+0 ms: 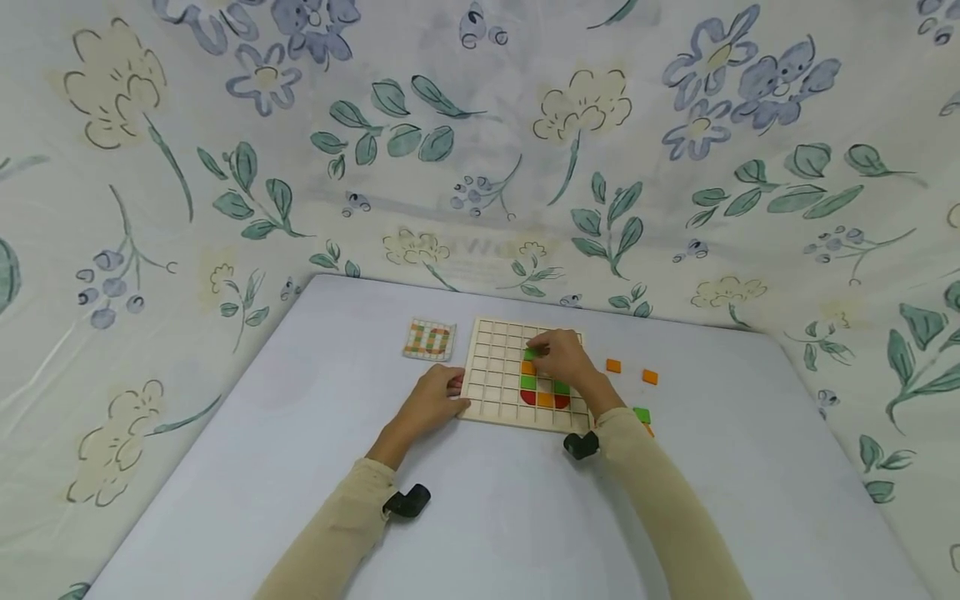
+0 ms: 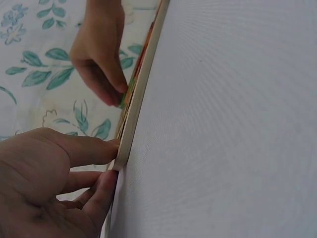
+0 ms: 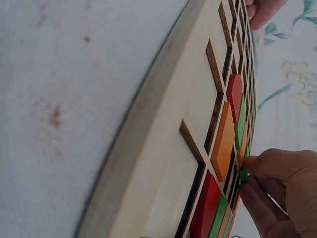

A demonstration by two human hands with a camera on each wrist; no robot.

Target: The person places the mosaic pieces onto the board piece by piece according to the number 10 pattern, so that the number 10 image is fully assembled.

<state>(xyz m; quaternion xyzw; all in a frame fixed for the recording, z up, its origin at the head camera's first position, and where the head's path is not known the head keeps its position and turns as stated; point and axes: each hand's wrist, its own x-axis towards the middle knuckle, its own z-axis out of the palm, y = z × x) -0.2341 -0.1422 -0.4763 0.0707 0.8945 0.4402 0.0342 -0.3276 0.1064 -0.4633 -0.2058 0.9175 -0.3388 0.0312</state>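
A wooden grid board [image 1: 491,377] lies on the white table. My left hand [image 1: 431,402] holds its near left corner, with thumb and fingers against the rim in the left wrist view. Over the board, my right hand [image 1: 564,360] pinches a small green tile [image 3: 243,174] between thumb and fingers, at a cell above an orange tile [image 1: 528,367]. Set in nearby cells are a green tile [image 1: 528,382], red rounded tiles [image 3: 235,96] and another orange tile [image 3: 224,144]. Some cells are hidden under the right hand.
Left of the board lies a small pattern card [image 1: 429,339] with a coloured grid print. To the right are loose orange tiles [image 1: 613,365] and a loose green tile [image 1: 642,414], partly beside the right sleeve. A flowered cloth [image 1: 480,167] hangs behind the table.
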